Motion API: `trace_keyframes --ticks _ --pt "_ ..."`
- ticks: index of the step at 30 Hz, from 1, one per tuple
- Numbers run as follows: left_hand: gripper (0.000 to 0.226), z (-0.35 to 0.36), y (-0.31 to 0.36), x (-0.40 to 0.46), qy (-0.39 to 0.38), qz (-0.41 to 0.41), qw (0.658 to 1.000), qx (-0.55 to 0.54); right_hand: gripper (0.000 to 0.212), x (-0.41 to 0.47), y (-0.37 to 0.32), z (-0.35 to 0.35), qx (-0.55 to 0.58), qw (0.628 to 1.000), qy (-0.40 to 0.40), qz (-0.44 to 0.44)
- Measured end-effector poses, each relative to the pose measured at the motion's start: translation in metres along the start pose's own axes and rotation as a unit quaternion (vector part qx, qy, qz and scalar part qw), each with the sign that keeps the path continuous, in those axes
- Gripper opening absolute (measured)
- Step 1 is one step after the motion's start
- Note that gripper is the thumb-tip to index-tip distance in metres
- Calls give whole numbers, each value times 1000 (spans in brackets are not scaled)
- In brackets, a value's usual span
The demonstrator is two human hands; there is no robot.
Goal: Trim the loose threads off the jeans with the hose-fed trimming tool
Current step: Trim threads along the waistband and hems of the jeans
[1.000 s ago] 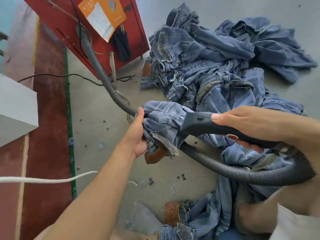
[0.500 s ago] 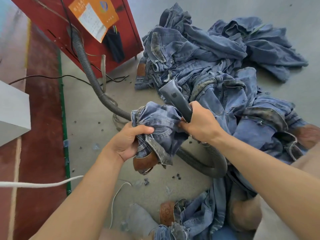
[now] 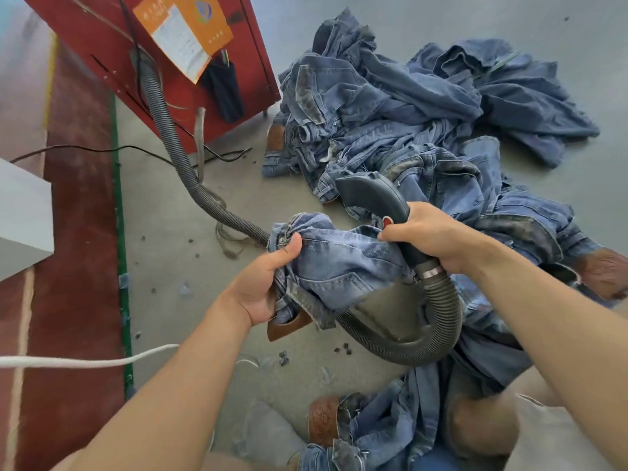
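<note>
We've got the left hand clenched on a bunched pair of jeans above the grey floor, the right hand wrapped round the trimming tool, whose hose loops beneath, denim pile beyond

You've got the blue jeans bunched up off the floor, waistband button near the top-left of the bundle, brown leather patch hanging at the bottom. The dark grey trimming tool points up and left above them, red button on its handle, ribbed hose looping underneath.
</note>
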State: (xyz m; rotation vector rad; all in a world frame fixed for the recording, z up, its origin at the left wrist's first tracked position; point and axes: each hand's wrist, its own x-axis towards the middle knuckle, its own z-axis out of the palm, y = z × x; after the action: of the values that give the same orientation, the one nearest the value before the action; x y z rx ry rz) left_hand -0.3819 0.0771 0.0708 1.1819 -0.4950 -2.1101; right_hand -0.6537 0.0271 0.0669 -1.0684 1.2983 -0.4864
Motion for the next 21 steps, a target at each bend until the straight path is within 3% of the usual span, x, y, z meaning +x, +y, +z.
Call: trace_keyframes --ticks 2,6,10,15,18,21 --pt "39 2 -1 -2 -5 23 1000 -12 19 2 -1 3 -10 1000 20 0" --pt "40 -1 7 -6 5 63 997 -41 24 -10 -9 -3 -141 980 116 -76" --pt "42 -5 13 -4 11 79 995 -59 34 -54 -37 -21 -202 966 78 -144" --pt "40 -3 17 -1 15 77 995 -62 38 -83 -50 -4 -299 945 -5 -134" --pt "39 -2 15 -4 12 75 995 -58 49 -73 -43 18 -380 914 22 -142" --pt "40 -3 16 -6 18 80 995 -47 53 -66 -44 31 -359 918 54 -160"
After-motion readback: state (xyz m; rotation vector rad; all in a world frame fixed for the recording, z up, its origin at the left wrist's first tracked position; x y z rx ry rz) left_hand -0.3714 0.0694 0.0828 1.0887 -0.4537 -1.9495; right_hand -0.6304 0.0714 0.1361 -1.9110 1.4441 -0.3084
